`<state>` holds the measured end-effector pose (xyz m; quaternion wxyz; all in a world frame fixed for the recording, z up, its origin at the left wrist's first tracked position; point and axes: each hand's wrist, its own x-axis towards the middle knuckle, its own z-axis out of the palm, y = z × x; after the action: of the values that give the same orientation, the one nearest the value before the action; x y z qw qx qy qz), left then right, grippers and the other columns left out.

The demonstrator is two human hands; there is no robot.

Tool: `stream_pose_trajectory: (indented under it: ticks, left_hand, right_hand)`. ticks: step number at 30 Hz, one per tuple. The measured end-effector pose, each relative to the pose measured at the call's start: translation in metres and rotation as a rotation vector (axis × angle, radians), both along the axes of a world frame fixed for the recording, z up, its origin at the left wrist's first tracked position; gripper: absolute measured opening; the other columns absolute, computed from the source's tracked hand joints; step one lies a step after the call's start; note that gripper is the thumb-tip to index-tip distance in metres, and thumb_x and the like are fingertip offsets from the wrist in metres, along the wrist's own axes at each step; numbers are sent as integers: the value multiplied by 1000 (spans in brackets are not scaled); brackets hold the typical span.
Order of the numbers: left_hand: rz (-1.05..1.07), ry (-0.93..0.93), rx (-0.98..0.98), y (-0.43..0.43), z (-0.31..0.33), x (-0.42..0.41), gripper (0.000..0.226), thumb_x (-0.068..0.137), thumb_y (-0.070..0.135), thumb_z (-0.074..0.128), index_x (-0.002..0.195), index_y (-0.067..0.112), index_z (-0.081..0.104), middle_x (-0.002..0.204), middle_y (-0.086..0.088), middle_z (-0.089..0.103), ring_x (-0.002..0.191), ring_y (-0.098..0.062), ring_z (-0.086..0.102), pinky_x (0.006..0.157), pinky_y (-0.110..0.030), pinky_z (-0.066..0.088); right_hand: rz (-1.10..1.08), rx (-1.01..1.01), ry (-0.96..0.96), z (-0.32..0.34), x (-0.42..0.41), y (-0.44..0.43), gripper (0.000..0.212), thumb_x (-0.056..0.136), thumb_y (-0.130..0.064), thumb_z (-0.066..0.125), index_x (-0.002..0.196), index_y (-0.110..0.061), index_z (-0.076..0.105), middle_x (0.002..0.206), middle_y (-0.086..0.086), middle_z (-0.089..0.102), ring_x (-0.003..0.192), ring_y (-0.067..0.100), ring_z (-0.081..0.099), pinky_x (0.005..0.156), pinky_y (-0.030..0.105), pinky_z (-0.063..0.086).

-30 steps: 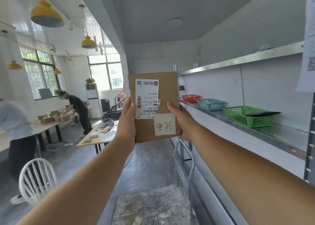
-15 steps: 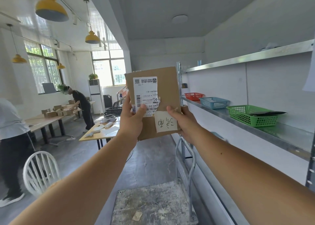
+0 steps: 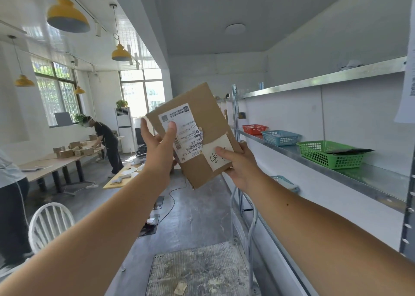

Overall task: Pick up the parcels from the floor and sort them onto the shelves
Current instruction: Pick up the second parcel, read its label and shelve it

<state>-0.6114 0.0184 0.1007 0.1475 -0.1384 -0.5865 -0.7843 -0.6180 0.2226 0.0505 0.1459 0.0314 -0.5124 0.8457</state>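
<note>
I hold a flat brown cardboard parcel (image 3: 202, 114) at arm's length, tilted with its top leaning left. It carries a white shipping label and a handwritten paper note. My left hand (image 3: 158, 150) grips its left edge, thumb on the label. My right hand (image 3: 239, 164) holds its lower right corner, thumb on the note. To the right runs the metal shelf (image 3: 370, 179) with a green basket (image 3: 325, 159), a blue basket (image 3: 280, 137) and a red basket (image 3: 253, 129).
A platform trolley (image 3: 202, 271) with a metal handle stands below my arms beside the shelf. A white chair (image 3: 50, 224) is at the lower left. People work at tables (image 3: 54, 163) on the left. Cables lie on the grey floor (image 3: 197, 210).
The parcel has been turned from upright to a tilt, its top leaning left. My left thumb has slid onto the label, and both hands have shifted slightly right.
</note>
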Motion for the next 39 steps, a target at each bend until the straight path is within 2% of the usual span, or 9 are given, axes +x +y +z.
stream_pose_trajectory:
  ticks: [4,9,15,20,23,25,29,35,39]
  left_hand:
    - [-18,-97,7,-3,6,4,78,101,67,58,159,72,6,145,-1,67,124,-31,70,90,-66,63]
    - [32,-149,23,-4,4,5,65,103,68,53,157,63,18,132,-6,70,113,-31,74,75,-56,68]
    - [109,-247,157,-5,5,1,57,98,68,59,142,46,31,114,-9,68,112,-36,75,84,-60,66]
    - [139,-307,289,-7,7,0,59,100,75,46,139,31,46,100,-5,69,105,-33,77,82,-59,67]
    - [149,-349,354,-7,4,0,54,104,66,44,138,26,52,112,-11,73,105,-34,78,75,-56,68]
    - [150,-357,385,-6,2,1,53,105,59,46,143,23,54,120,-14,74,105,-35,77,63,-52,67]
    - [131,-358,425,-3,2,6,48,103,49,47,140,20,58,120,-14,74,106,-36,75,60,-54,67]
    - [67,-386,458,-2,2,9,25,98,26,45,91,16,68,98,-12,77,105,-38,77,92,-69,62]
    - [109,-433,374,-11,8,3,36,98,11,42,99,18,77,98,-12,80,105,-38,78,96,-65,62]
  right_hand:
    - [36,-9,3,4,4,2,42,85,-5,86,121,-18,69,104,14,82,97,36,76,52,49,62]
    - [102,-70,17,3,6,0,56,90,-3,81,142,-14,62,133,22,74,123,45,70,75,72,60]
    - [87,-74,6,1,5,-2,27,89,-15,83,112,-26,75,93,3,85,94,26,75,74,48,61]
    - [103,-75,46,0,-1,-2,21,90,-21,82,105,-35,78,94,-6,86,100,20,74,82,43,61]
    - [176,-37,31,0,3,-5,20,85,-35,85,97,-50,80,103,-13,85,110,24,70,99,82,42]
    - [242,-23,-7,0,6,-7,50,77,-38,87,123,-49,71,126,-6,81,119,32,69,99,94,27]
    - [150,-29,6,-5,8,-15,71,65,-25,92,131,-33,67,129,3,80,122,31,72,93,63,60]
    - [119,-134,-47,-3,14,-9,60,69,-38,89,125,-29,68,133,10,76,121,33,71,78,49,66]
    - [61,-216,15,-3,15,-1,62,70,-26,88,129,-23,69,134,13,76,128,35,68,90,53,63]
